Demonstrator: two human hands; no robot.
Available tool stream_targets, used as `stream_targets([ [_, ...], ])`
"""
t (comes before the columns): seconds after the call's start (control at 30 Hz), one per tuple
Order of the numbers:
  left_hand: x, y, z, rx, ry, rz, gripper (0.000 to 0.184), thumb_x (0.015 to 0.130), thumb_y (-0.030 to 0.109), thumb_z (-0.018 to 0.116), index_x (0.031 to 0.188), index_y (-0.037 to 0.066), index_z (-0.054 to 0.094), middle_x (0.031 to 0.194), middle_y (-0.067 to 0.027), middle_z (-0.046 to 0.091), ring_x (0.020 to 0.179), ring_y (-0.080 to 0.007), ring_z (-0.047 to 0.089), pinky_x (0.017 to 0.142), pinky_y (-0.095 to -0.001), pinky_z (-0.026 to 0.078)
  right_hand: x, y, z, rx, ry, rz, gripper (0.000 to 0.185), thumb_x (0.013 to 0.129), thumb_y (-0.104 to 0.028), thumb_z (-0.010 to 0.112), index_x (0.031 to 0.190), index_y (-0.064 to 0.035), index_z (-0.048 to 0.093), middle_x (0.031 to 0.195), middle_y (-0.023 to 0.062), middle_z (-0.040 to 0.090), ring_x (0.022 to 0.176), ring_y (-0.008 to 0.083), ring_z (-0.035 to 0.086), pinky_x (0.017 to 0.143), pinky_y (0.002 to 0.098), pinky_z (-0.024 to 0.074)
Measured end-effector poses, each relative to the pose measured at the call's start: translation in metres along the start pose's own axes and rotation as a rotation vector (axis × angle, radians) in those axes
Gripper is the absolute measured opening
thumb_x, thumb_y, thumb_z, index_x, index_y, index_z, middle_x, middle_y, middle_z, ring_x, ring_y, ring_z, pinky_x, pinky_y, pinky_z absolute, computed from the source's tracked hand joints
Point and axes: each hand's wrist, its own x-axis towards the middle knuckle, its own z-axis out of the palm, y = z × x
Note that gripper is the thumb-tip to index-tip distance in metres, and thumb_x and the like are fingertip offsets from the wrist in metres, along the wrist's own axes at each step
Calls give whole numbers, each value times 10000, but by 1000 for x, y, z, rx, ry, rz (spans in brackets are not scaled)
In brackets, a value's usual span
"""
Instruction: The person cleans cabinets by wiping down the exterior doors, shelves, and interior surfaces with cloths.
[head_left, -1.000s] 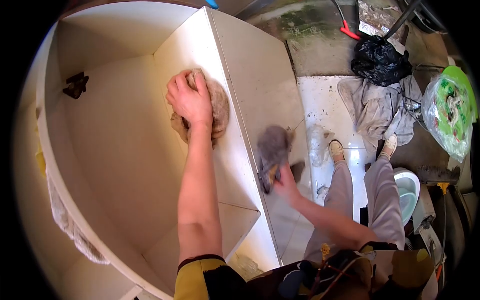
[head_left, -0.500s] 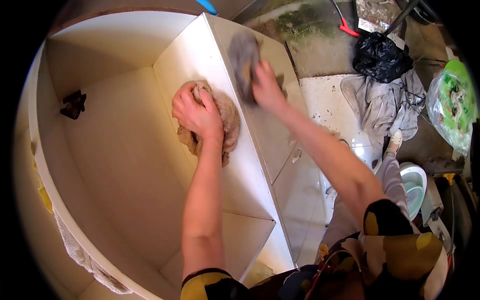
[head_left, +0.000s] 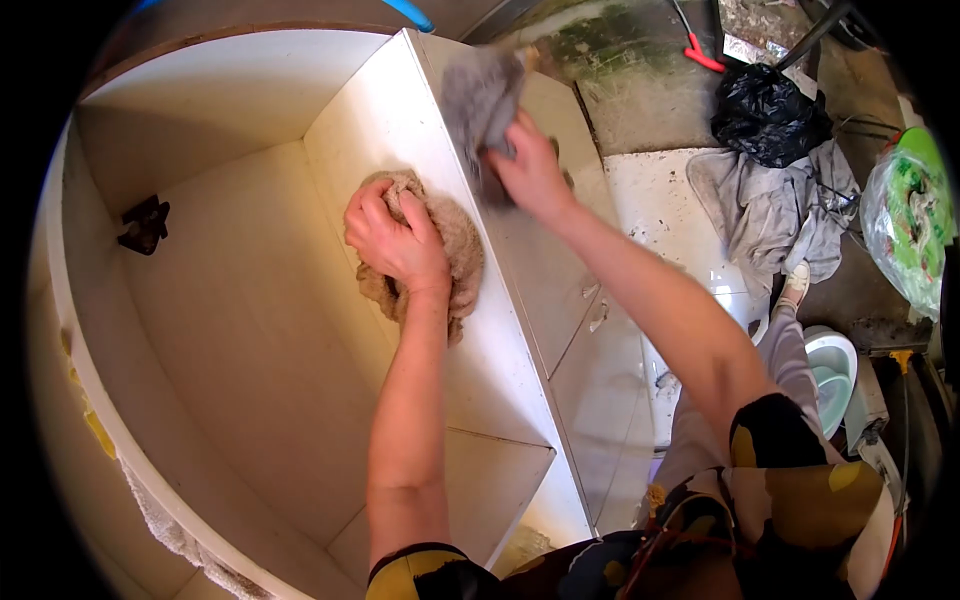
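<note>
My left hand [head_left: 398,240] is closed on a tan cloth [head_left: 458,250], pressing it against the inner side panel of a white cabinet [head_left: 250,300]. Higher and to the right, my right hand [head_left: 535,172] grips a grey cloth [head_left: 482,100] at the cabinet's outer side panel [head_left: 540,250]. Part of the grey cloth is blurred, and it lies over the panel's front edge. A dark metal bracket [head_left: 145,225] is fixed to the cabinet's inner wall at the left.
A black plastic bag [head_left: 768,112] and a grey rag [head_left: 765,205] lie on the floor at the right. Beyond are a green item in clear plastic [head_left: 908,210] and a white basin [head_left: 832,365]. A white towel [head_left: 175,530] hangs at the cabinet's lower left edge.
My right hand has moved up along the outer panel with the grey cloth, from beside my legs to near the panel's top. My left hand and the tan cloth have shifted slightly down and right.
</note>
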Motion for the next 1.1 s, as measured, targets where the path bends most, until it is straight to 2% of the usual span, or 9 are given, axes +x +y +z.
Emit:
stream_targets([
  [0.07,1,0,1,-32,-6,2,251,828,245,537,1005,80,605,1065,-108,543,1013,-305,475,900,-405,358,13,-4,0,57,52,-77,274,702,-11,619,967,30,560,989,193,519,956,384,510,807,405,423],
  [0.3,-1,3,0,-27,-18,-31,229,811,217,537,1001,98,583,1125,-98,521,1029,-314,454,864,-430,358,-190,-62,-42,-20,-125,344,514,716,34,571,1222,-42,521,1348,197,414,1267,358,397,1038,395,345],
  [0.43,0,1,2,-39,-6,1,226,809,210,536,997,95,584,1117,-107,521,1012,-312,457,861,-426,356,-169,-44,-33,28,-111,330,474,710,28,576,1181,-18,547,1273,214,482,1249,364,420,1040,405,343],
  [0.53,-1,0,3,-37,7,10,224,806,210,537,993,97,587,1108,-110,522,1005,-311,460,856,-423,357,-52,-13,-10,-39,-16,74,317,696,-9,591,1012,15,576,1091,205,530,1018,390,513,866,421,436],
  [0.57,0,1,2,-28,10,9,225,803,210,539,991,97,588,1102,-110,523,1003,-311,461,852,-421,358,-15,-23,-9,-40,-29,107,333,758,32,565,1090,22,571,1180,155,539,1111,274,525,942,330,411],
  [0.63,1,-3,3,-34,4,25,228,801,212,541,992,98,589,1096,-108,524,1001,-311,462,849,-422,361,40,-7,-1,96,-42,-37,335,779,41,550,1114,28,559,1224,153,510,1163,276,479,988,331,368],
  [0.73,2,5,1,-37,1,4,234,797,212,543,995,97,589,1090,-107,527,1000,-311,463,846,-422,363,-1,1,0,-65,26,17,290,748,-16,596,1036,8,574,1108,185,524,1063,364,496,895,385,421],
  [0.9,1,1,3,-44,5,30,236,797,196,541,1004,90,583,1104,-107,528,1011,-312,463,858,-421,358,-175,-47,-36,-103,-127,311,527,688,62,563,1205,-18,504,1312,216,413,1246,382,382,1034,386,346],
  [1.1,-1,-2,3,-76,-13,9,233,796,170,549,1011,86,579,1109,-108,529,1016,-312,462,876,-419,349,-86,13,-25,-199,-41,238,359,723,18,581,1077,10,520,1142,235,488,1093,414,450,925,409,402],
])
